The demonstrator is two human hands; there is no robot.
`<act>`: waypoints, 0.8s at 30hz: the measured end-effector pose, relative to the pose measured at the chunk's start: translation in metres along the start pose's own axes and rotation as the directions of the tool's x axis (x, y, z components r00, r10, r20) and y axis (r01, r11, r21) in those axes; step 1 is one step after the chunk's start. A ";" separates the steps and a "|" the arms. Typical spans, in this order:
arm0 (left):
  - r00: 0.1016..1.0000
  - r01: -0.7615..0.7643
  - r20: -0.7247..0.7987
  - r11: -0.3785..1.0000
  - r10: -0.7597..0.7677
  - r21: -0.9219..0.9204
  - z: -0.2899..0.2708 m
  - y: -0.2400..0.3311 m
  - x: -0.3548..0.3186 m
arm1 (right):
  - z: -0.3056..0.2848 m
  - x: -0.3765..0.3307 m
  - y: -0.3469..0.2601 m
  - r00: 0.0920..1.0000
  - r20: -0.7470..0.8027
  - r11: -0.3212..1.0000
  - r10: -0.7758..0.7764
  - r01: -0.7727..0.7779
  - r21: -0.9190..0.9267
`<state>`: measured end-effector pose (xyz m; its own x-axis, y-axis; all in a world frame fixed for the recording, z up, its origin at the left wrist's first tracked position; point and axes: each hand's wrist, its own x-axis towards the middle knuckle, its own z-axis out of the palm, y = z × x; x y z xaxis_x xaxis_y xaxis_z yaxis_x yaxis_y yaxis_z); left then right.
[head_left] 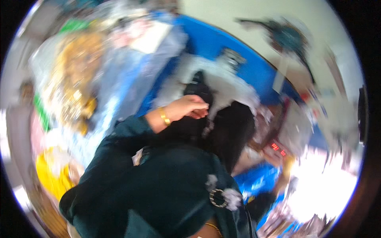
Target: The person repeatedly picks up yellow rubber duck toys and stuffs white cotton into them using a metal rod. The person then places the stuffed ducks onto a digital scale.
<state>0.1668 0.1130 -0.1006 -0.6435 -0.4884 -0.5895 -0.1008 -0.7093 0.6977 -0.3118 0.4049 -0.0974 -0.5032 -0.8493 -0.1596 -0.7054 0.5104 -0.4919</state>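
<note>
The picture is smeared by motion. My left hand (190, 108), with a gold bangle at its wrist, is in front of my dark-clad legs, near a black shoe (198, 85). Its fingers curl in toward the thumb, closed; whatever they hold, if anything, is too small or hidden. My right hand (287, 168) reaches out to the far right, beside a small box with a red lit display (276, 150). Blur hides its fingers, so I cannot say what it touches. A blue plastic bag (258, 178) lies close to that arm.
On the left, a large clear plastic bag (77, 75) holds yellowish goods, with a yellow bag (53, 170) below it. Whitish plastic (234, 85) lies around my feet. Behind stands a blue panel (210, 33); a dark fan-like object (287, 37) is at upper right.
</note>
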 end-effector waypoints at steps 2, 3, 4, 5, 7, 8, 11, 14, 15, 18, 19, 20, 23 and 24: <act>0.972 -0.112 -0.201 0.993 0.119 0.044 -0.048 -0.004 -0.002 | 0.003 -0.024 0.047 0.977 -0.036 0.975 0.212 -0.209 0.072; 0.918 -0.246 -0.293 0.964 0.266 0.104 -0.067 -0.011 -0.021 | 0.006 -0.040 0.072 0.944 -0.041 0.940 0.326 -0.319 0.123; 0.776 -0.234 -0.487 0.899 0.402 0.370 -0.087 -0.009 -0.037 | 0.010 -0.049 0.089 0.898 -0.052 0.888 0.437 -0.422 0.184; 0.597 -0.280 -0.550 0.794 0.585 0.540 -0.121 -0.018 -0.049 | 0.012 -0.057 0.103 0.846 -0.050 0.827 0.530 -0.503 0.250; 0.027 0.226 -0.572 0.552 0.820 0.803 -0.170 -0.029 -0.084 | 0.015 -0.073 0.126 0.713 -0.040 0.671 0.700 -0.637 0.381; -0.088 0.452 -0.641 0.604 0.763 0.657 -0.185 -0.019 -0.106 | 0.017 -0.080 0.134 0.657 -0.035 0.601 0.753 -0.665 0.443; -0.265 0.879 -0.396 0.389 0.879 0.275 -0.300 -0.045 -0.156 | 0.017 -0.087 0.152 0.551 0.024 0.435 0.834 -0.683 0.587; -0.125 0.936 -0.320 0.218 0.939 0.274 -0.364 -0.027 -0.187 | 0.013 -0.093 0.164 0.568 0.107 0.325 0.816 -0.604 0.728; -0.063 0.905 -0.432 0.233 0.900 0.355 -0.370 -0.017 -0.196 | 0.010 -0.090 0.162 0.602 0.124 0.324 0.789 -0.579 0.748; 0.104 0.825 -0.655 0.303 0.748 0.477 -0.379 0.012 -0.211 | 0.023 -0.053 0.131 0.678 0.008 0.591 0.735 -0.646 0.484; 0.148 0.805 -0.688 0.318 0.710 0.501 -0.381 0.018 -0.213 | 0.025 -0.043 0.119 0.724 0.007 0.644 0.690 -0.618 0.451; 0.187 0.783 -0.705 0.330 0.684 0.527 -0.383 0.023 -0.210 | 0.021 -0.037 0.107 0.765 0.003 0.695 0.644 -0.588 0.415; 0.249 0.724 -0.685 0.338 0.684 0.601 -0.372 0.029 -0.191 | 0.026 -0.023 0.079 0.799 0.040 0.725 0.600 -0.564 0.395; 0.246 0.701 -0.673 0.351 0.698 0.621 -0.360 0.022 -0.178 | 0.027 -0.014 0.070 0.824 0.037 0.757 0.566 -0.537 0.373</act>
<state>0.5526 0.0008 -0.1270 0.2818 -0.9571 0.0678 -0.9574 -0.2759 0.0850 -0.3405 0.4490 -0.1526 -0.7949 -0.4157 -0.4419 -0.0773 0.7918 -0.6059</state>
